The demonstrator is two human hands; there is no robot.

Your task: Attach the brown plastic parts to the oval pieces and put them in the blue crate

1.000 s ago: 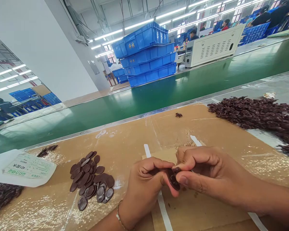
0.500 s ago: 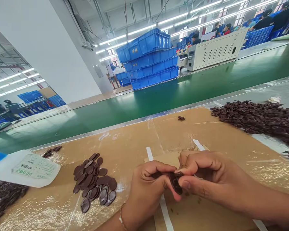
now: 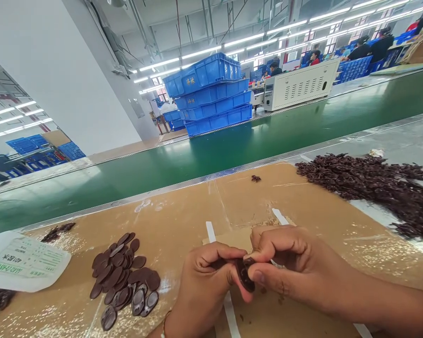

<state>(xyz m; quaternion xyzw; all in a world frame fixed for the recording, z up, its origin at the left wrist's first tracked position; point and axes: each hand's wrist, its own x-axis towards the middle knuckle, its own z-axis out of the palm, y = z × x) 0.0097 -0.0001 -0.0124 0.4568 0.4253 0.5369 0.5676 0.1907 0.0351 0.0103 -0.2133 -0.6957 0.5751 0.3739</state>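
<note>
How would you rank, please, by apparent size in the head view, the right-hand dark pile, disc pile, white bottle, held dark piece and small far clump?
1. Right-hand dark pile
2. Disc pile and white bottle: too alike to rank; the frame edge cuts the bottle
3. Held dark piece, partly hidden
4. Small far clump

Here's the dark brown piece (image 3: 245, 279), glossy and rounded, pinched between left hand (image 3: 203, 282) and right hand (image 3: 296, 265); it slants steeply. Its upper part is partly hidden.
</note>
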